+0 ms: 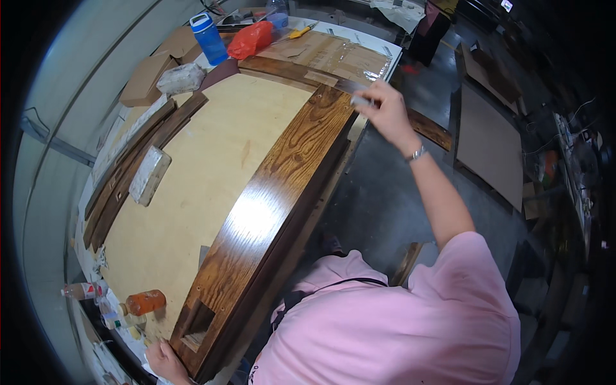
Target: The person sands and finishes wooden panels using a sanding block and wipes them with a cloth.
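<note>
A long varnished wooden beam (292, 151) with dark grain runs diagonally across the workbench, a rectangular cutout (197, 319) near its close end. At that close end my left hand (165, 360) is closed, its fingers curled against the beam's corner. Beyond the far end, my right hand (388, 115) is raised by the beam's right edge. Its fingers are pinched around a small pale grey piece (362, 101), blurred so that its kind does not show. A dark wooden crosspiece (279, 68) meets the beam's far end.
On the pale board (237, 141) lie a wrapped whitish block (150, 175) and an orange bottle (146, 301). Dark curved wood strips (125, 183) line the left side. A blue bottle (208, 40), a red plastic bag (251, 40) and a yellow-handled tool (302, 31) stand or lie farther back.
</note>
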Demonstrator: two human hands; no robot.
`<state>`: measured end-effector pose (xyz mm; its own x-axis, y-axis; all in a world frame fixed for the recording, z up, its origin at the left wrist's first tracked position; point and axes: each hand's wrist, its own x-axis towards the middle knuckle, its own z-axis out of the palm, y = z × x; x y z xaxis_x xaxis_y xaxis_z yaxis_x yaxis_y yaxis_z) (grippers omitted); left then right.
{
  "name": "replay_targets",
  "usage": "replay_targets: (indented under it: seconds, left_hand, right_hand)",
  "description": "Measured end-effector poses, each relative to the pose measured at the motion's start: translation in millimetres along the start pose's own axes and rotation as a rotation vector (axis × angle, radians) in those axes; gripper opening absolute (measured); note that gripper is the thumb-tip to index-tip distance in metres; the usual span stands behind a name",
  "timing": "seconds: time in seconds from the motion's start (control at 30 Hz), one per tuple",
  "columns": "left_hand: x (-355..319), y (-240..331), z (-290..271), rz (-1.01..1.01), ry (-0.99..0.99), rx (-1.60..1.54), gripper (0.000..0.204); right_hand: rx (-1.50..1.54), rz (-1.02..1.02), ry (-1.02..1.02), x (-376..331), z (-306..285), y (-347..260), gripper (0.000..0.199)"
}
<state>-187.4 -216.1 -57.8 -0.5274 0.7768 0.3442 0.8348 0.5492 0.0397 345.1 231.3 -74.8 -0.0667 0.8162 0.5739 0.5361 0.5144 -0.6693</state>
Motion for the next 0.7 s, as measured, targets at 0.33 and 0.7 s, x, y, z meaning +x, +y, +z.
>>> replay_targets:
  seconds: [0.33,0.7]
  left_hand:
    - [-1,-8,2,-0.031,-0.014,0.028,0.024]
    - [-3,-9,1,0.026,-0.045,0.017,0.025]
  right_hand:
    - [-0.022,0.061,0.018,-27,10,-45,0.023]
    - [-0.062,-0.159,-0.147,-35,20,-103,0.02]
